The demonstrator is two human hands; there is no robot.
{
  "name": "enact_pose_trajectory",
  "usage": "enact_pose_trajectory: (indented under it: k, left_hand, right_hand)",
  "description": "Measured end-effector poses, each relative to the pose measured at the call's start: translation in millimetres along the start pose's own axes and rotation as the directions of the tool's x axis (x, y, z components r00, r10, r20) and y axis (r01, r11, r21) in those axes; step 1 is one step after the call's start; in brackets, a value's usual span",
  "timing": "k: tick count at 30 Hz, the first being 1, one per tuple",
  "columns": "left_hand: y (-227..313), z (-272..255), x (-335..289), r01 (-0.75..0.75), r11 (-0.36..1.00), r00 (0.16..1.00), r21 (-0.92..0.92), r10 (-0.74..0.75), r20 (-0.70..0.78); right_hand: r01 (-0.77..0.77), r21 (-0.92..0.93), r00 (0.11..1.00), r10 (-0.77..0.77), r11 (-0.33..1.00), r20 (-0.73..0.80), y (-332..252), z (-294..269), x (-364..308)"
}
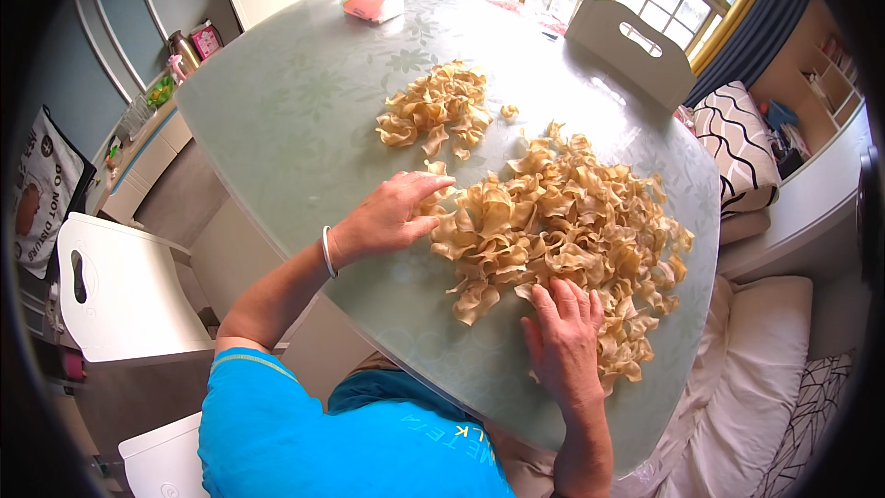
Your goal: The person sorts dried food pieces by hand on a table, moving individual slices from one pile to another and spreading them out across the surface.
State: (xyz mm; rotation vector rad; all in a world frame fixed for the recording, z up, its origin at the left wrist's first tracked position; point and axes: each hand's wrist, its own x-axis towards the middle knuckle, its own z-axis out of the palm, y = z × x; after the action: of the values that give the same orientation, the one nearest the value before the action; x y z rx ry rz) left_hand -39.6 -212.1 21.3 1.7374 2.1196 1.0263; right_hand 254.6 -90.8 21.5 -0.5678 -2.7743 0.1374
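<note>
Both hands (392, 214) (564, 339) rest flat on the curly dried strips (562, 221).

Your tabletop (304, 120) is pale green with a faint leaf and flower pattern, and the ruffled dried pieces (562, 221) heaped on it are tan to golden beige. Beside the tabletop stand white chairs (129, 295) and a black-and-white wavy-striped cushion (737, 143); your shirt (304, 424) is bright blue.

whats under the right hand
The right hand lies flat on the near edge of the big pile of curled tan pieces on the table. Whatever sits beneath the palm is covered.
</note>
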Motion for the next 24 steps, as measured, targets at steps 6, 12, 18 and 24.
enact_pose_trajectory:
  k: [6,12,18,24]
  left_hand:
    - [-8,3,-12,-0.01,0.999,0.988,0.045,0.017,-0.153]
    - [-7,16,-24,-0.009,0.971,0.999,0.237,0.019,-0.044]
    - [21,26,-39,-0.046,0.994,0.996,0.102,0.052,-0.066]
    - [45,38,-50,-0.139,0.99,0.985,0.023,0.14,-0.099]
  right_hand:
    - [-0.012,0.009,1.0,0.012,1.0,0.011,-3,-3,0]
    - [0.035,0.023,0.999,-0.034,0.999,-0.027,-4,0,3]
    - [0.112,0.005,0.994,-0.112,0.994,-0.018,-12,5,2]
    - [0.151,0.075,0.988,-0.153,0.986,0.021,-24,0,1]
